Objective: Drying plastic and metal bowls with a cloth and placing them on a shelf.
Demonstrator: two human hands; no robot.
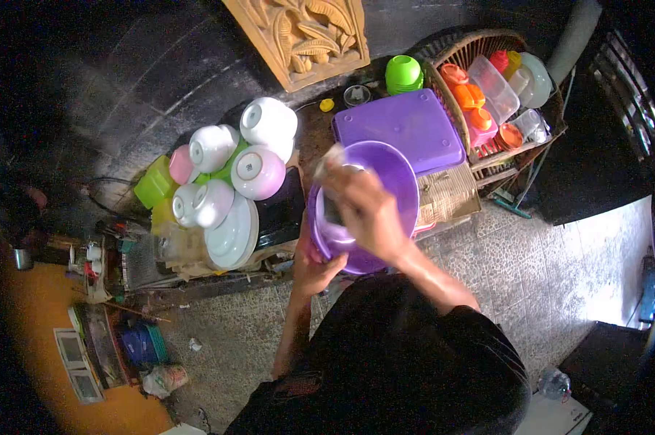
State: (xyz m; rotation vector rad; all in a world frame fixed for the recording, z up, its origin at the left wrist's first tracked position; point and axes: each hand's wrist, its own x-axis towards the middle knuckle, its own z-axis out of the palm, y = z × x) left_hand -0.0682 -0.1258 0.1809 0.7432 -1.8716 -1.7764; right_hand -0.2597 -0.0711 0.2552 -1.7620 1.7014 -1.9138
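Observation:
A purple plastic basin (400, 185) is tilted in front of my body. My left hand (317, 269) grips its near left rim, thumb on the outside and fingers partly hidden. Over the inside of the basin is my right hand (360, 201), blurred, closed on a pale cloth (330, 160) whose kind is hard to tell. Behind the basin, a purple plastic container (403, 130) lies with its flat side up. To the left stand upturned white and pink bowls (257, 173) and stacked white plates (232, 234).
A wicker basket (441, 98) at the right holds plastic containers and a plate. Green bowls (404, 75) stand beside it. Cardboard (449, 198) lies under the purple container. A carved wooden panel (322, 38) leans at the back, and a tiled floor (501, 255) shows below.

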